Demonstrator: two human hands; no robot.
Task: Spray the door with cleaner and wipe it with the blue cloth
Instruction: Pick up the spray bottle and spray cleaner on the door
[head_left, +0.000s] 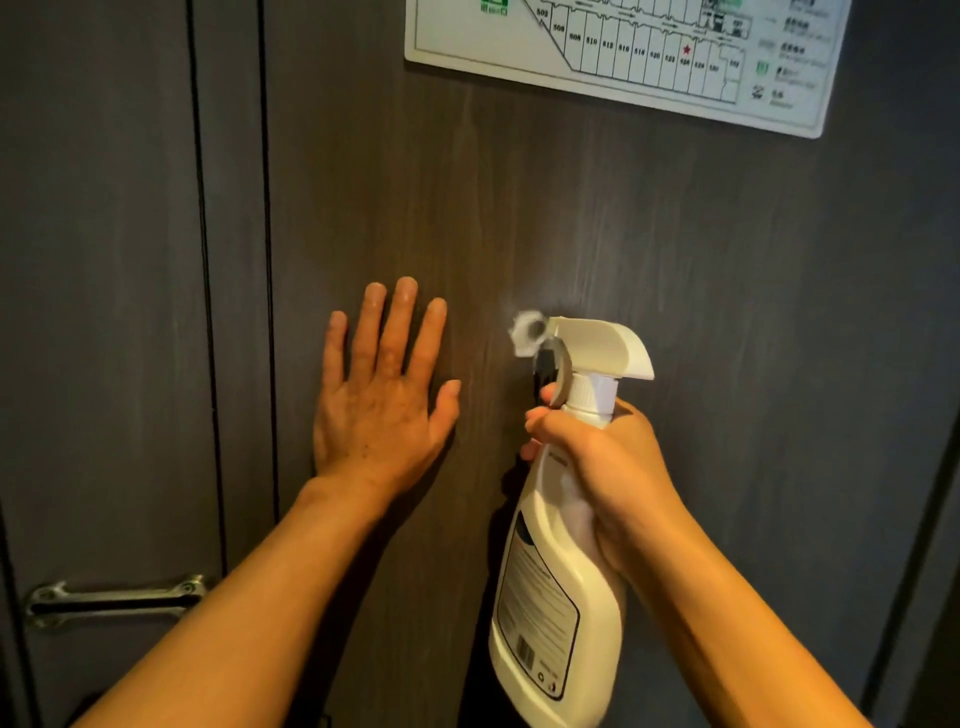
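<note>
**Nozzle at the door, spray under way**

The door (571, 218) fills my view: dark wood-grain panel, upright, straight ahead of both hands. A pale haze of mist hangs on it just past the nozzle, so I judge the spraying step is in hand. The spray bottle (561, 582) is cream plastic with a white trigger head and a printed label; its long axis runs nearly vertical, tilted slightly, nozzle pointing up-left at the panel.

My right hand (602, 467) is wrapped closed around the bottle's neck, forefingers curled at the trigger. My left hand (379, 395) lies flat on the door, fingers spread wide, holding nothing, just beside the mist patch on its left.

I see no blue cloth anywhere in view, so the wipe is not yet begun. The left hand is nearer the wet patch and free; I'd expect it to fetch the cloth.

Further out: a floor-plan sign (623, 57) above right, a metal handle (114, 597) low left.
</note>
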